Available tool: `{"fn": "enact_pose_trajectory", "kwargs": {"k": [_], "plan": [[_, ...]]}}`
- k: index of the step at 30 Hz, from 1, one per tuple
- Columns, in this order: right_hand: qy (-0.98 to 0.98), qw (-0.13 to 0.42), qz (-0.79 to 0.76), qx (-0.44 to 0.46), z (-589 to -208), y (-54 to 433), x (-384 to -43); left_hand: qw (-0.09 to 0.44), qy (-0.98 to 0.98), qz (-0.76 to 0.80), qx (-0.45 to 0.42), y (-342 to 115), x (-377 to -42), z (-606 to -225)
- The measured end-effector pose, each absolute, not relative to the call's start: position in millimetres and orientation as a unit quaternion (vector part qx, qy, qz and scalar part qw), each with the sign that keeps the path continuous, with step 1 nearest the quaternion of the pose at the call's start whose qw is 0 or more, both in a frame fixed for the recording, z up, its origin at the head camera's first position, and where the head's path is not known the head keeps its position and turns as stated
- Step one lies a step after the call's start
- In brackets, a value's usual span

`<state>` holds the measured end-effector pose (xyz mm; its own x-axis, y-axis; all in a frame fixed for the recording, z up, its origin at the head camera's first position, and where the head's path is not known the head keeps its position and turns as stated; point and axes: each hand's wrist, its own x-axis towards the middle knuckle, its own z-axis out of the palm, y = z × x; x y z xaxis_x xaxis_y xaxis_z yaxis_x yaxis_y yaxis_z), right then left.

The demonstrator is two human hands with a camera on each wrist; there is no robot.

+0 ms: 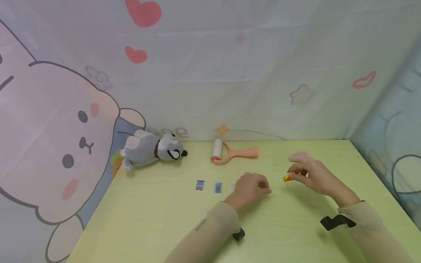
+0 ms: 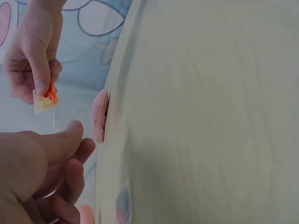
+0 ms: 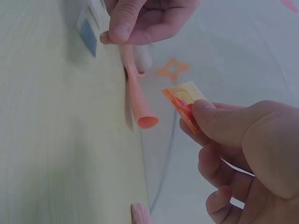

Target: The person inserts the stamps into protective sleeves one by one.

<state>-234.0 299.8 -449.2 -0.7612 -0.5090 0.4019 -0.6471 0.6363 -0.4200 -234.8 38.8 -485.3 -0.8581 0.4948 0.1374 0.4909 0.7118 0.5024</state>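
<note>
My right hand [image 1: 314, 177] pinches a small orange and yellow packet [image 3: 187, 105] between thumb and index finger, held up over the table's right side. Toward the middle, my left hand [image 1: 250, 188] hovers with its fingers loosely curled and its thumb close to the index finger. I see nothing clearly held in it. Beside it lie small flat packets in a row: a purple-blue packet [image 1: 199, 185], a blue packet [image 1: 218, 187] and a pale packet [image 1: 232, 187] that the left hand partly covers. Behind the right hand lies a soft pink item [image 1: 300, 156], its kind unclear.
A lint roller with an orange handle [image 1: 245, 152] lies near the back edge of the pale green table [image 1: 148, 219]. To its left a grey and white plush toy [image 1: 144, 149] lies on its side. A printed cloth backdrop [image 1: 210, 73] hangs behind the table.
</note>
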Motion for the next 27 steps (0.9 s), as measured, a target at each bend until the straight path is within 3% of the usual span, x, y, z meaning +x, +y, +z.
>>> {"fn": "enact_pose_trajectory", "kwargs": {"k": [7,16,27], "plan": [[-0.890,0.147,0.304,0.307,-448.8,288.5,-235.9,-0.003,0.913,0.308,0.268,18.2,-241.6,-483.3],[-0.881,0.169,0.328,0.296,-446.7,272.8,-235.9,0.030,0.888,0.378,0.258,-5.2,-246.5,-481.9],[-0.878,0.128,0.355,0.293,-450.5,248.8,-239.0,0.087,0.852,0.446,0.259,-29.8,-249.4,-482.5]]}}
